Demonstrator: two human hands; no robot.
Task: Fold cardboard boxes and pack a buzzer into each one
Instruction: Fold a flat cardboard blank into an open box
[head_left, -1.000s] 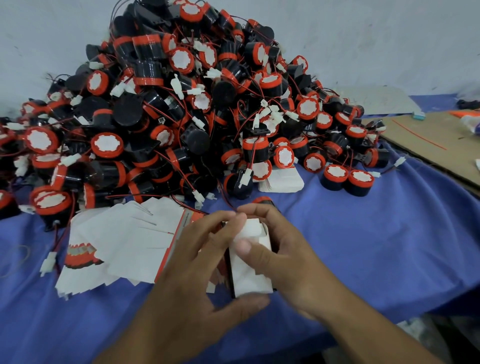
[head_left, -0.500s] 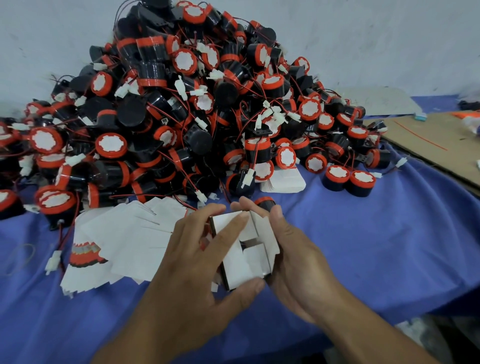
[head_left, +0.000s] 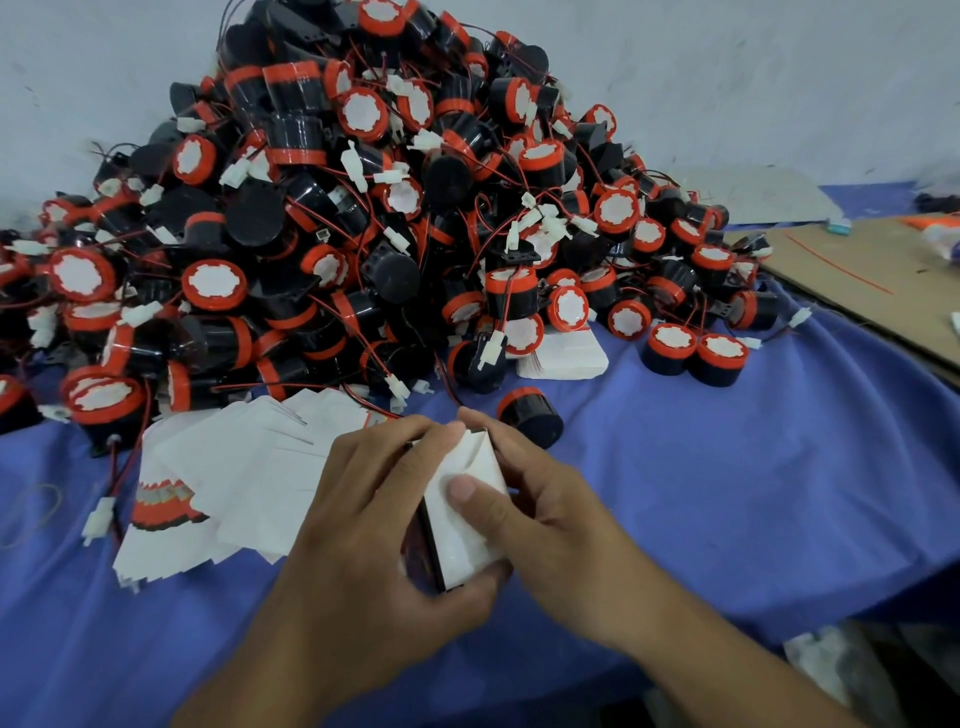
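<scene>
Hands fill the near edge of the view, both holding one small white cardboard box (head_left: 470, 525) just above the blue cloth-covered table (head_left: 753, 509). The left hand (head_left: 363, 545) grips the box from its left side, thumb curled under the near end and fingertips over the far end. The right hand (head_left: 550, 519) grips it from the right, thumb pressed flat on the white upper face and fingers wrapped behind. The box's dark side edge shows between the two hands.

Left of the hands, a loose spread of flat white box blanks (head_left: 234, 478) lies on the cloth, some showing a red and black print. Just beyond the fingertips a single black cylindrical buzzer with a red ring (head_left: 532, 423) lies on its side, apart from the rest. Behind it a small stack of white cards (head_left: 566, 358) sits at the foot of a tall heap of black and red buzzers with red wires and white plugs (head_left: 363, 208). A brown cardboard sheet (head_left: 883, 275) lies at the far right, against the pale wall (head_left: 753, 78).
</scene>
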